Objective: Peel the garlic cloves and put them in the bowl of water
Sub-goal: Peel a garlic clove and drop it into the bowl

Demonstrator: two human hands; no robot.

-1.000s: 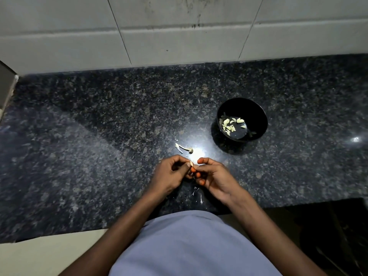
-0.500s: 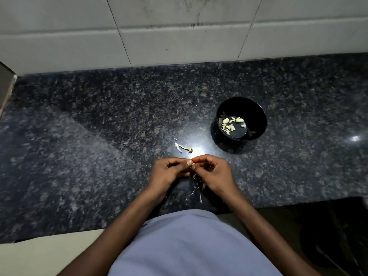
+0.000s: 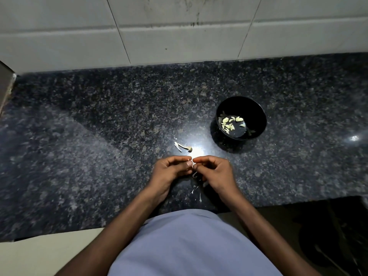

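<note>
Peeling step; left hand [image 3: 169, 172] and right hand [image 3: 215, 172] pinch one clove [image 3: 190, 163]; next, strip skin, drop into bowl [image 3: 258, 114].

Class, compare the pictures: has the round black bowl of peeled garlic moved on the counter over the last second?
No. The round black bowl keeps its place on the speckled dark granite counter, at the same gap from the pale garlic scrap lying to its left.

Mostly bare counter, one bowl in the way

The black bowl [image 3: 241, 118] stands right of centre on the granite counter [image 3: 79, 146]; garlic scraps [image 3: 182, 146] lie at centre. The left half lies bare; the tiled wall [image 3: 179, 30] closes the top.
</note>
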